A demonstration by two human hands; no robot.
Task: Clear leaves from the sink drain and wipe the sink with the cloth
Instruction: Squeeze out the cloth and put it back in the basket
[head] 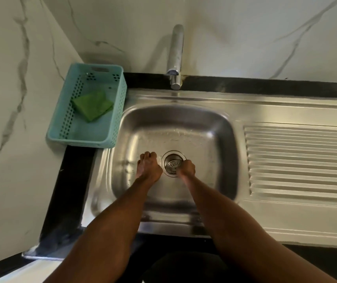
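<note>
Both hands work at the round steel drain strainer (173,164): left hand (148,166) pinched shut beside it, right hand (187,168) clenched at its rim, contents unseen. No leaves visible; the folded green cloth (92,105) lies untouched in the teal plastic basket (65,137), so wiping remains.

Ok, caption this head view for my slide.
Both hands, left and right, work at the sink drain strainer; green cloth waits in basket.

No text, label, brand, number or sign can be read anywhere on the steel sink, the tap, the basket or the marbled wall
</note>
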